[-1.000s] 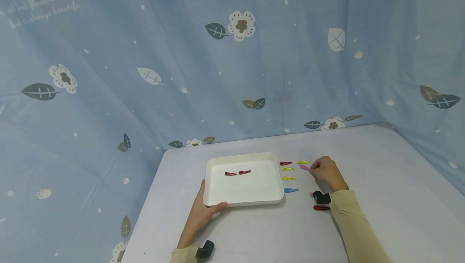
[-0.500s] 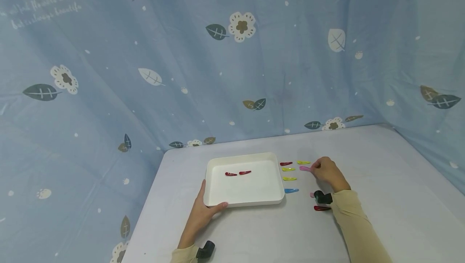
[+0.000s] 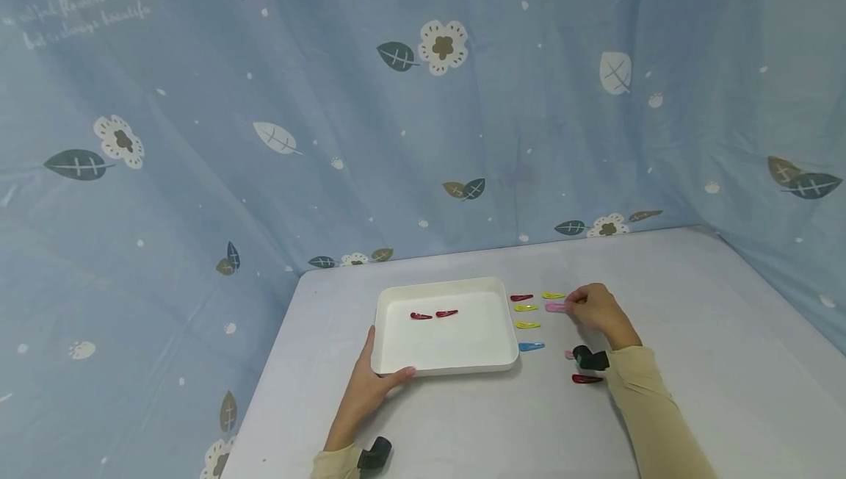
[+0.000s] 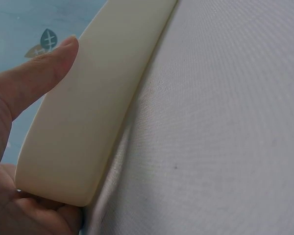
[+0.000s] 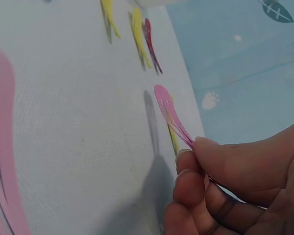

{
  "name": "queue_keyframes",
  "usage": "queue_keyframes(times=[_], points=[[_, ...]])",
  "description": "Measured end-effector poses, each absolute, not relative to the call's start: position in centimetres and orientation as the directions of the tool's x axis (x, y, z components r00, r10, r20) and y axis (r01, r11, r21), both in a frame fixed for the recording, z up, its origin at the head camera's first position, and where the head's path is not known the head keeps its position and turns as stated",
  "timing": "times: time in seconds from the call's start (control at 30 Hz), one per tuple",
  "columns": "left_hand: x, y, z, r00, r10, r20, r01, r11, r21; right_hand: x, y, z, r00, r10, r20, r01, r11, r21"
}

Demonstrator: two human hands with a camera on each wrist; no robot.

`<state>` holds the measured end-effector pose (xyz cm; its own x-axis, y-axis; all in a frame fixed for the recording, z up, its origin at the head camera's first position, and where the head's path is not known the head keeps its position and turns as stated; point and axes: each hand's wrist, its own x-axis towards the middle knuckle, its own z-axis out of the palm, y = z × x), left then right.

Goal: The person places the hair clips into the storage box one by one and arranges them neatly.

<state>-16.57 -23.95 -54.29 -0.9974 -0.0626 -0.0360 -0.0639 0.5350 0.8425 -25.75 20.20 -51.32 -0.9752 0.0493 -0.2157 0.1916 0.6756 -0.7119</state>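
A white tray (image 3: 449,371) lies on the table, and two red hair clips (image 3: 446,314) rest inside it. My left hand (image 3: 362,389) grips its near left corner. In the left wrist view the thumb lies on the outer wall of the tray (image 4: 83,112) and the curled fingers reach round the corner. With thumb and fingertips my right hand (image 3: 600,314) pinches the narrow end of a pink hair clip (image 5: 162,95). This clip is right of the tray, just over the tabletop, its shadow beside it in the right wrist view. A yellow clip (image 5: 174,139) is partly hidden behind it.
Between tray and right hand lie a red clip (image 3: 521,297), several yellow clips (image 3: 526,308) and a blue clip (image 3: 532,347). Under the right wrist are another pink clip (image 3: 569,355), mostly hidden, and a red clip (image 3: 584,379). A patterned blue curtain (image 3: 515,134) hangs behind the table.
The pink hair clip in my right hand has turned from slanting to nearly level, and the hand has shifted very slightly right. The left hand and the tray have stayed in place.
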Motion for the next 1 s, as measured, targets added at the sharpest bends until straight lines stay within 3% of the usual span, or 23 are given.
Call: queue_keyframes(times=[0.23, 1.0], points=[[-16.6, -24.2, -54.5, -0.997, -0.063, -0.042, -0.070, 0.538, 0.840, -25.7, 20.0, -51.1, -0.984, 0.048, -0.170, 0.160, 0.650, -0.743], [-16.7, -24.2, -54.6, -0.999, -0.041, -0.018, -0.037, 0.517, 0.855, -25.3, 19.2, -50.0, -0.981, 0.017, -0.195, 0.177, 0.501, -0.847]])
